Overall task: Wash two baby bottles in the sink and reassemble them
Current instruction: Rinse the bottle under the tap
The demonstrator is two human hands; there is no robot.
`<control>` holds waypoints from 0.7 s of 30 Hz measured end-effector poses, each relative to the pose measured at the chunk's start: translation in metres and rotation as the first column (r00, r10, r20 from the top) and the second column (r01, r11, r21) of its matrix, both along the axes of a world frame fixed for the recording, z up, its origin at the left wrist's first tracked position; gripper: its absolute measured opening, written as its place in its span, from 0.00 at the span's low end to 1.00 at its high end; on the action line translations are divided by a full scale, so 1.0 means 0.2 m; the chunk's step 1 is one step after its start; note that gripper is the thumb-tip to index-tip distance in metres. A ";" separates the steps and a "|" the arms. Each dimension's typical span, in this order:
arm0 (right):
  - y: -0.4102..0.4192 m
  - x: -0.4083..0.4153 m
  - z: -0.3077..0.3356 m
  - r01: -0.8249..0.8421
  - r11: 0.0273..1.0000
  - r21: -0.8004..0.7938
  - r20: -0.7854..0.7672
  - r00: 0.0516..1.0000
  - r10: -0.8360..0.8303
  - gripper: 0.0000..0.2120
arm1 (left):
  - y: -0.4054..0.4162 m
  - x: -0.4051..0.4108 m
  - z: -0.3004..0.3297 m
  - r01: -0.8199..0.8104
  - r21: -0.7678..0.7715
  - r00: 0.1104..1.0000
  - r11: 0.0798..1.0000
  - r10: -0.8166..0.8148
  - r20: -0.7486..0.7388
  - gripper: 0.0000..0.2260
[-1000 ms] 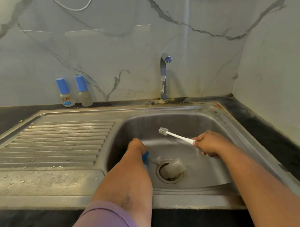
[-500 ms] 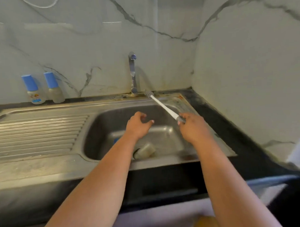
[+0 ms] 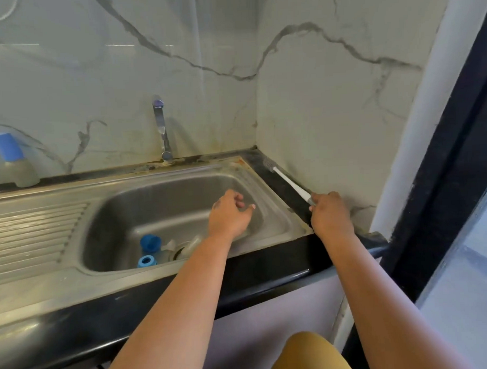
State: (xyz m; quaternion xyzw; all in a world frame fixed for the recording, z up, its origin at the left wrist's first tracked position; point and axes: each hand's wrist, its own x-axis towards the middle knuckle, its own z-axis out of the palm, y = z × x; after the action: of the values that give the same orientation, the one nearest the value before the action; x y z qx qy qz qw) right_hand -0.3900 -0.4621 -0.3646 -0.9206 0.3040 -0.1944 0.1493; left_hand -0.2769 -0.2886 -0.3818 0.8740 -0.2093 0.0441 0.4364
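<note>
Right hand (image 3: 330, 215) at 3 o'clock, grip closed on the bottle brush (image 3: 285, 180) handle; brush lies along the black desk (image 3: 278, 263) strip against the marble side wall (image 3: 330, 104). Left hand (image 3: 229, 216) hangs over the steel sink (image 3: 253, 184), fingers loosely curled, holding nothing. Blue cap (image 3: 149, 242), blue ring (image 3: 147, 261) and clear bottle parts (image 3: 190, 244) sit by the drain at 7 o'clock. Capped bottle (image 3: 11, 162) stands at 9 o'clock by the back wall, tap (image 3: 162, 132) at 12

Right hand (image 3: 331, 217) gripping brush (image 3: 288, 182) on counter (image 3: 283, 263)

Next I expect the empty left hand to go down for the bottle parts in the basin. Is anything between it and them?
Nothing visible: the left hand hovers over the sink, above the blue cap.
</note>
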 end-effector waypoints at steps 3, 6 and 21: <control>0.01 0.02 -0.03 0.029 0.997 -0.065 -0.060 0.998 -0.033 0.10 | 0.06 0.02 -0.01 -0.080 0.109 0.992 0.991 0.068 0.111 0.12; 0.02 0.04 -0.03 0.047 0.987 -0.155 -0.103 0.993 -0.064 0.10 | 0.08 0.03 -0.01 -0.127 0.107 0.983 0.986 0.110 0.149 0.10; 0.22 0.20 0.06 -0.151 0.958 -0.244 0.033 0.986 0.163 0.13 | 0.26 0.14 0.04 -0.120 -0.040 0.992 0.992 0.121 0.037 0.22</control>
State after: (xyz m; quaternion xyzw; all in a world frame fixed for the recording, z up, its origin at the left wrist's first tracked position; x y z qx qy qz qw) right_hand -0.3505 -0.4184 -0.3520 -0.9476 0.2001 -0.2416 0.0597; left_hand -0.2483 -0.2372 -0.3735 0.8756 -0.1638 0.0915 0.4452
